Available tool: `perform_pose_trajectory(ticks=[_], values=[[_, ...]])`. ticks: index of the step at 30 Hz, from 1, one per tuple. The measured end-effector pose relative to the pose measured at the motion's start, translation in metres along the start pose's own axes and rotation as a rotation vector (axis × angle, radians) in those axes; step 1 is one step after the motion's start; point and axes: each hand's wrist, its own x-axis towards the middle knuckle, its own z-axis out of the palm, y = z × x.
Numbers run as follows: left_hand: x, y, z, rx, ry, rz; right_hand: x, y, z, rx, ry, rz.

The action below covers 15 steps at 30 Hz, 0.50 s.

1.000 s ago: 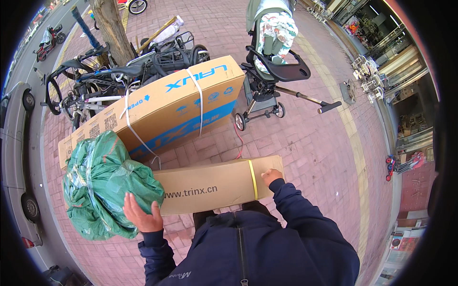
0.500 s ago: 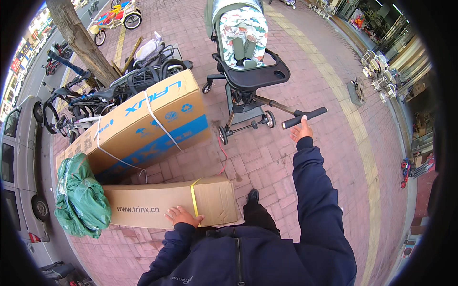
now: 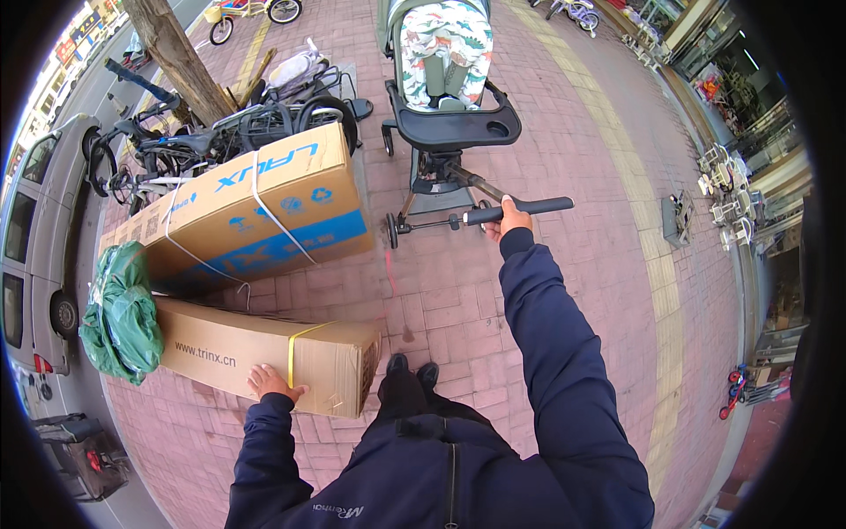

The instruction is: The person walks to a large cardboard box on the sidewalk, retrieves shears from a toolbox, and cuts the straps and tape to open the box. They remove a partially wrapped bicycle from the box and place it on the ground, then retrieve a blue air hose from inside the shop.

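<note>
My right hand [image 3: 511,220] is wrapped around the middle of the dark stroller handle [image 3: 548,206], with the arm stretched forward. The stroller [image 3: 454,129] stands ahead, its black tray turned toward me and its seat lined with a dinosaur-print pad. My left hand [image 3: 275,383] lies with fingers spread on a long, low cardboard box [image 3: 231,333], close to its yellow strap [image 3: 294,348]. Behind that box, a taller cardboard box [image 3: 264,210] with a blue band is tied with white cord. A crumpled green plastic bag [image 3: 123,313] sits at the boxes' left end.
Folded bicycles [image 3: 207,141] lean by a tree trunk [image 3: 181,57] beyond the tall box. A grey van [image 3: 44,238] is parked at left. Along the right run shopfronts with white metal frames [image 3: 730,194]. A small metal object [image 3: 678,219] lies on the brick paving.
My right hand has gone from reaching at the stroller handle to gripping it. My left hand stays on the low box. My second shoe has come into view as I shifted.
</note>
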Motion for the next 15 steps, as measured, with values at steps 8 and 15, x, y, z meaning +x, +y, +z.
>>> perform_pose_trajectory(ticks=[8,15], values=[[-0.005,0.003,-0.002,-0.055,-0.04,-0.027,0.073,-0.046,0.039,0.07,-0.086,0.044],[-0.003,0.008,-0.001,-0.091,-0.105,-0.083,0.124,-0.07,0.064,0.02,-0.12,0.079]])
